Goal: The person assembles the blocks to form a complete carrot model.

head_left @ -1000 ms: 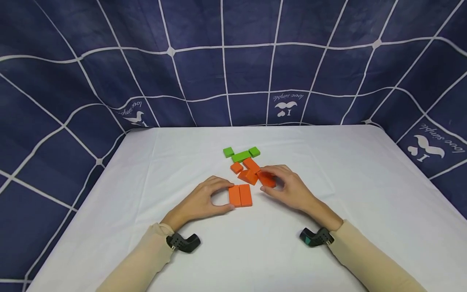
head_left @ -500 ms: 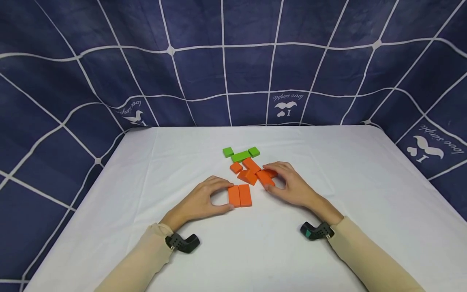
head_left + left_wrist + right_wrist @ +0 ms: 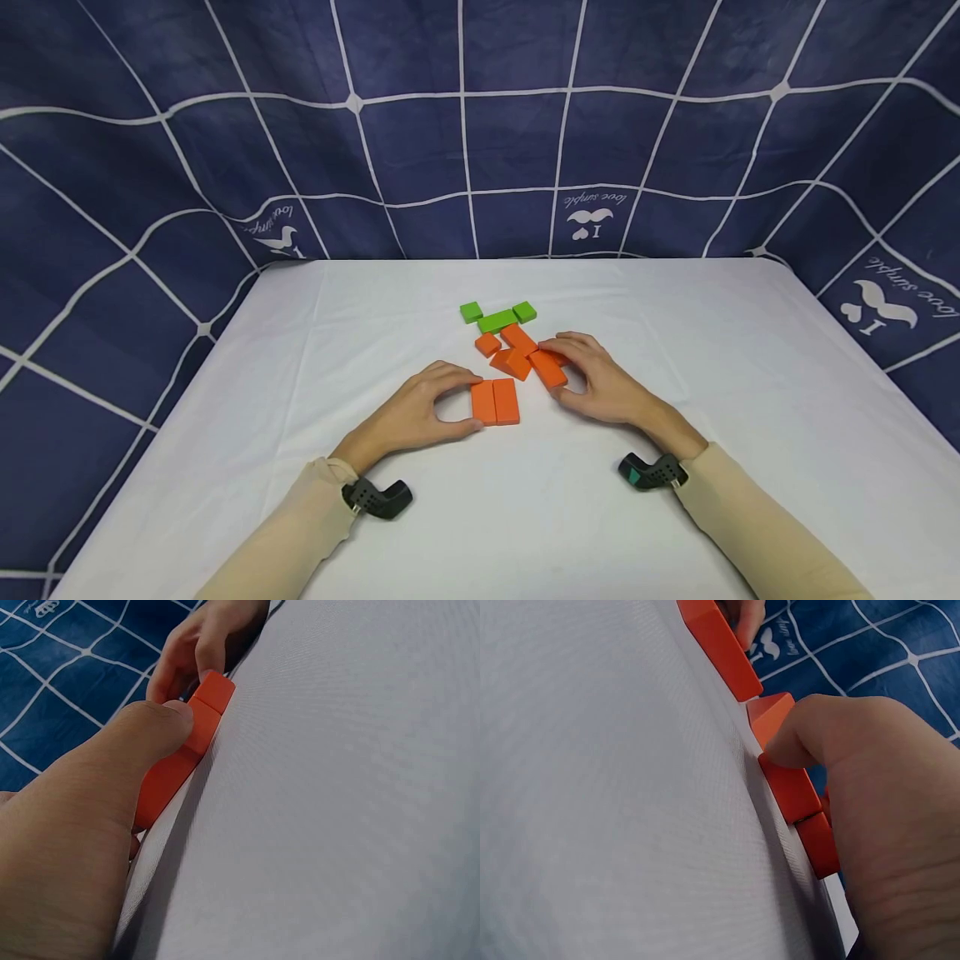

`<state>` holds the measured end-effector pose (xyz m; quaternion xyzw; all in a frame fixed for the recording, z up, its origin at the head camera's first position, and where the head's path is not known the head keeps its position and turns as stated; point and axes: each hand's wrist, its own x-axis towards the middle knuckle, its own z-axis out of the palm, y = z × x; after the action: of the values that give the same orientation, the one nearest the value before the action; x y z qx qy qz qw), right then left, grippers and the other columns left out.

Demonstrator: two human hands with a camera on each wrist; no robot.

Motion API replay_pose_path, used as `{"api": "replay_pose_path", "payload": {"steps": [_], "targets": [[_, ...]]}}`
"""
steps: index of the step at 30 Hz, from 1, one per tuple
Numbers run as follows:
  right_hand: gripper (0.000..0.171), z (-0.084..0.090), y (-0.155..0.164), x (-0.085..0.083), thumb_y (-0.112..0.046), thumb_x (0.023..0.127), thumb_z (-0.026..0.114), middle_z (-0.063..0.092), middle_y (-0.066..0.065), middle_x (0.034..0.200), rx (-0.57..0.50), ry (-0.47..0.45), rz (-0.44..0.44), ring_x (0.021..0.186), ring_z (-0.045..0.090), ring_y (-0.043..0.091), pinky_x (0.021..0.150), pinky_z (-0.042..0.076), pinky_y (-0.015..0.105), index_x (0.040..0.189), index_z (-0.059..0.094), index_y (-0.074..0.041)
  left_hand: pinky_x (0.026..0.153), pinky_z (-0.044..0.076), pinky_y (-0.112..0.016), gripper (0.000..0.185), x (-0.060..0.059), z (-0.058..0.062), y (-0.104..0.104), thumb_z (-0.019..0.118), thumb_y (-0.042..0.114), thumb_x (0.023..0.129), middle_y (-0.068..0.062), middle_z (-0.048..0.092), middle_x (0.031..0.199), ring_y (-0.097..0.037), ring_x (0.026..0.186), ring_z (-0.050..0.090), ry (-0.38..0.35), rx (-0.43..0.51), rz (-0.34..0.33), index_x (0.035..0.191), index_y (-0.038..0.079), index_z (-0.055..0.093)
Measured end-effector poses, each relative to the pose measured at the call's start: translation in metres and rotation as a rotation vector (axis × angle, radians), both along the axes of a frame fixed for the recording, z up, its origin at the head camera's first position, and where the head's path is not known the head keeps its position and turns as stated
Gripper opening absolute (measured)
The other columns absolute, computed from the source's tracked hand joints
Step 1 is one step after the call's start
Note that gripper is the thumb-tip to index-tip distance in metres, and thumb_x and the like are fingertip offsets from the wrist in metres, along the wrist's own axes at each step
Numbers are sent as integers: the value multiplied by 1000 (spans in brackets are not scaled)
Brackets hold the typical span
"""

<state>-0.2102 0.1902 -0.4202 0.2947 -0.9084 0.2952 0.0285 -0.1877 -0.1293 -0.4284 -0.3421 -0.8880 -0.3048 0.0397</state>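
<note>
Two flat orange blocks lie side by side on the table. My left hand [image 3: 416, 410] holds the left orange block [image 3: 483, 403] by its two ends between thumb and forefinger; the right orange block [image 3: 506, 402] sits against it. Further back, my right hand [image 3: 606, 385] grips an oblong orange block [image 3: 549, 368], thumb at its near end and fingers at the far side. Another orange block is partly hidden under those fingers. In the right wrist view the thumb presses the orange block [image 3: 791, 789], with a second orange piece [image 3: 819, 846] beside it.
Behind the hands lie an orange triangular block [image 3: 513, 363], an orange oblong block [image 3: 518, 339] and a small orange block [image 3: 488, 345]. Further off are a green oblong block [image 3: 497, 322] and two small green blocks [image 3: 471, 312]. A blue gridded curtain [image 3: 420, 150] borders the white table [image 3: 360, 308].
The right hand's orange block has turned and now lies slanting, with its top more visible and another orange block showing behind it. The right thumb has shifted slightly right. The left hand stays put.
</note>
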Motion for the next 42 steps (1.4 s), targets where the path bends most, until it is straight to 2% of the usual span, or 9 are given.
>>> {"api": "replay_pose_path", "payload": {"steps": [12,19,23,28,34,42], "targets": [[60,-2,2,-1,-27,81,74,48,1,141,-59,28,9,135,36,21,111,34,50,136,53,-21,102,45,-32,58,0,0,1,67,63,79,18,57,121,0,116,49,25,3,1,127,30,61],[59,-2,3,-1,-32,79,77,54,-6,134,-117,84,15,129,42,15,107,39,46,133,57,-21,103,45,-31,58,0,0,1,66,63,79,19,57,122,1,117,48,23,4,3,127,30,61],[59,-2,2,2,-43,78,77,56,-11,130,-136,107,16,123,45,9,104,42,39,131,58,-25,103,45,-32,58,0,0,1,67,62,79,18,57,123,0,118,48,16,1,0,127,31,60],[59,-1,-3,7,-46,77,78,54,-11,128,-171,84,65,109,53,5,95,48,31,130,58,-28,103,45,-32,57,0,0,1,67,61,79,18,57,122,0,117,49,19,0,-2,127,30,60],[61,-2,-11,14,-51,76,76,53,-11,126,-142,44,104,104,55,4,92,49,31,130,58,-28,102,46,-32,57,-1,1,1,67,61,79,18,57,122,0,117,49,22,-1,-5,127,30,60],[61,-3,-19,20,-55,75,75,54,-13,123,-105,42,109,102,53,5,91,48,32,128,60,-29,102,45,-33,57,0,1,0,67,61,79,17,57,123,-1,117,49,14,-1,-2,127,30,60]]}}
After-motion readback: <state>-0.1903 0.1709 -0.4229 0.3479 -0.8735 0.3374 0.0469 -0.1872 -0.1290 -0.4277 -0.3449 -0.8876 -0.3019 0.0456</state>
